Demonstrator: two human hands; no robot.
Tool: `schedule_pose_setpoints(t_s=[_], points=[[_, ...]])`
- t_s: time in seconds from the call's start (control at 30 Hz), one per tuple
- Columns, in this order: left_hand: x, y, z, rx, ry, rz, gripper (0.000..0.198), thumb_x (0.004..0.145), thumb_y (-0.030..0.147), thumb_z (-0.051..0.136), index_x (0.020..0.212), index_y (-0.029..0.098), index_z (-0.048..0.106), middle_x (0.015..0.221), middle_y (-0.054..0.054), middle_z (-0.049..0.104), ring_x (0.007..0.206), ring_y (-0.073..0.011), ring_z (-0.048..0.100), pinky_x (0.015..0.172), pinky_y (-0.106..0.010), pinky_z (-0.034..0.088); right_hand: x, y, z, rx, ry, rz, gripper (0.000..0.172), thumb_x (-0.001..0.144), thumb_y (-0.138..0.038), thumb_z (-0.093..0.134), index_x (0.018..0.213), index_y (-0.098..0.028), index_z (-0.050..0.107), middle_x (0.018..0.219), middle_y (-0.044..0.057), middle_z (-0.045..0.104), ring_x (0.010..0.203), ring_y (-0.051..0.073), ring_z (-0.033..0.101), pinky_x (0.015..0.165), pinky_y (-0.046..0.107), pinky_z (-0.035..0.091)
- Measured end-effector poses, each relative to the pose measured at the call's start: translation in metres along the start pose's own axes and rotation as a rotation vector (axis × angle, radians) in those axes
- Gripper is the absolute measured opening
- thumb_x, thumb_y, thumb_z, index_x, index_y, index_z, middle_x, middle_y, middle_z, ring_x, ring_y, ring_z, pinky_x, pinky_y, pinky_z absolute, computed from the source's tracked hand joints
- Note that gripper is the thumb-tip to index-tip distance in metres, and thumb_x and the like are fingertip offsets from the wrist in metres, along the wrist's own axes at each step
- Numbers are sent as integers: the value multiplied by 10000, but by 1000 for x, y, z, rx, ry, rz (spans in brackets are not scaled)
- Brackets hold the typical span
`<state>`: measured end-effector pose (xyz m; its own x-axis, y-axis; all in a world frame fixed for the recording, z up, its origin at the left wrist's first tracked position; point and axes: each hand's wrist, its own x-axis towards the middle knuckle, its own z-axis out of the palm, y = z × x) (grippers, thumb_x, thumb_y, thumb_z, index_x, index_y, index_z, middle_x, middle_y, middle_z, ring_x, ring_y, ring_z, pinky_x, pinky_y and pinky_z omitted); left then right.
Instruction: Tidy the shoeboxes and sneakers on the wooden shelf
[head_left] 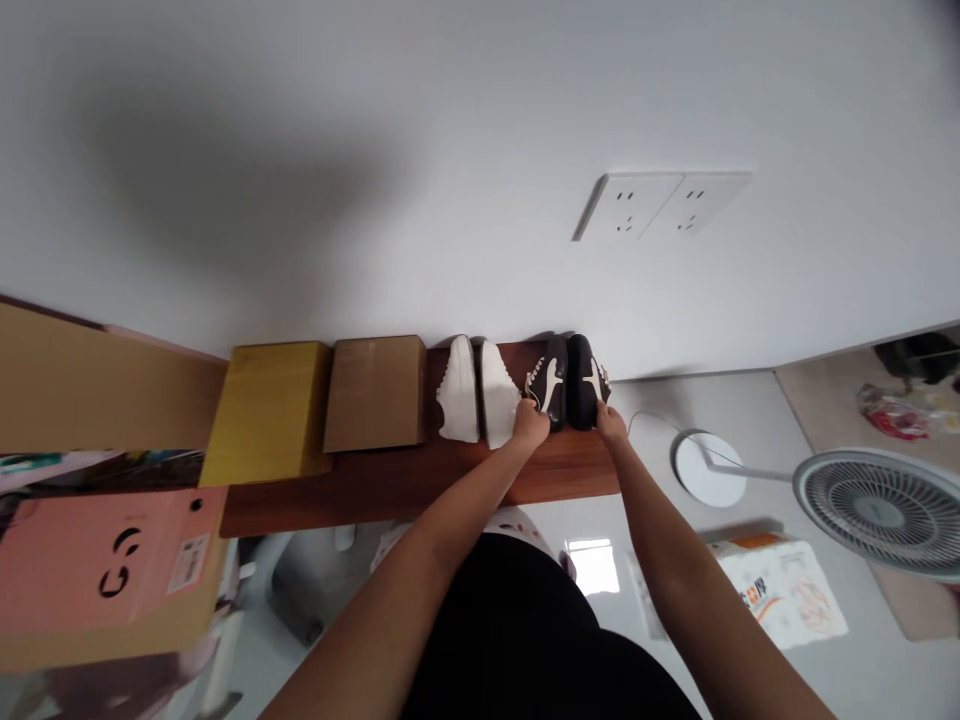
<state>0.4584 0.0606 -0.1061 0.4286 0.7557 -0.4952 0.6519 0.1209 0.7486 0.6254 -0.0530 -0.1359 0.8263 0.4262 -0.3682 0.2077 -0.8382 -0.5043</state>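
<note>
A pair of dark sneakers with cream stripes stands side by side at the right end of a reddish-brown wooden shelf (420,492), toes to the wall. My left hand (531,424) is closed on the outer heel side of the left dark sneaker (556,385). On the other side, my right hand (611,423) grips the heel of the right dark sneaker (581,390). The fingertips of both hands are partly hidden. Just left of my left hand are two white shoes, the nearer white shoe (498,395) and the farther white shoe (458,395).
Left along the shelf sit a brown cardboard box (376,395) and a yellow box (262,412). A pink box (112,565) is at lower left. Right of the shelf stand a fan (881,510) and a white printed package (787,590). Wall sockets (660,205) are above.
</note>
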Motion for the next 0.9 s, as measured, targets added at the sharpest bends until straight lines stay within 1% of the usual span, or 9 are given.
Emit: schedule_pose_setpoints(t_s=[0.07, 0.13, 0.2, 0.27, 0.33, 0.5, 0.7, 0.8, 0.9], points=[[-12, -8, -22, 80, 157, 78, 422, 847, 136, 529, 1268, 130, 572, 1292, -182, 607, 1237, -259, 563, 1037, -375, 435, -3, 3, 0, 33, 22, 19, 516, 918, -501, 392, 965, -84, 694, 865, 186, 698, 882, 283, 654, 780, 346, 494], [-22, -24, -53, 196, 353, 116, 532, 850, 146, 527, 1381, 171, 505, 1471, -176, 475, 1383, -291, 431, 1129, -435, 347, -11, 7, 2, 66, 118, 18, 549, 908, -498, 419, 1106, -41, 651, 1044, 243, 669, 997, 311, 628, 853, 374, 483], [-27, -43, -84, 291, 480, 9, 675, 842, 195, 566, 1492, 206, 386, 1575, -184, 338, 1447, -353, 331, 1149, -518, 298, -24, 8, 6, 75, 223, 13, 578, 910, -475, 418, 1234, -26, 584, 1227, 280, 586, 1113, 323, 581, 922, 392, 463], [-28, -60, -106, 310, 422, -115, 808, 834, 281, 603, 1562, 211, 257, 1563, -211, 344, 1411, -391, 377, 1114, -535, 331, -37, 6, 13, 78, 258, -11, 591, 915, -453, 406, 1302, -25, 535, 1304, 281, 528, 1221, 333, 513, 975, 401, 442], [-25, -72, -115, 290, 294, -157, 893, 835, 348, 606, 1592, 190, 158, 1488, -230, 434, 1336, -389, 469, 1076, -500, 372, -48, 3, 19, 77, 241, -51, 589, 919, -437, 402, 1333, -33, 511, 1310, 264, 521, 1299, 337, 442, 1015, 412, 421], [-21, -84, -108, 314, 182, -145, 1119, 737, 417, 695, 1604, 166, 34, 1405, -246, 477, 1304, -422, 485, 1066, -510, 361, -62, -1, 30, 56, 255, -69, 579, 928, -418, 399, 1361, -48, 499, 1376, 272, 449, 1364, 342, 371, 1054, 453, 392], [-20, -97, -119, 252, 76, -131, 1178, 680, 374, 731, 1600, 171, 24, 1481, -249, 397, 1387, -411, 416, 1128, -485, 298, -90, -14, 40, 193, 337, -167, 590, 922, -499, 401, 1299, -70, 548, 1394, 275, 415, 1381, 363, 342, 1088, 521, 354], [-21, -94, -125, 232, 64, -106, 1148, 688, 339, 724, 1596, 141, 48, 1583, -271, 254, 1448, -419, 328, 1161, -489, 264, -113, -39, 51, 228, 318, -221, 592, 927, -548, 388, 1280, -104, 558, 1411, 256, 399, 1378, 350, 353, 1086, 517, 371], [-35, -90, -132, 210, 118, -13, 994, 747, 297, 668, 1567, 50, 162, 1630, -290, 139, 1503, -409, 208, 1194, -496, 220, -143, -74, 68, 268, 241, -299, 589, 942, -565, 370, 1267, -115, 565, 1432, 255, 380, 1373, 333, 377, 1071, 502, 403]])
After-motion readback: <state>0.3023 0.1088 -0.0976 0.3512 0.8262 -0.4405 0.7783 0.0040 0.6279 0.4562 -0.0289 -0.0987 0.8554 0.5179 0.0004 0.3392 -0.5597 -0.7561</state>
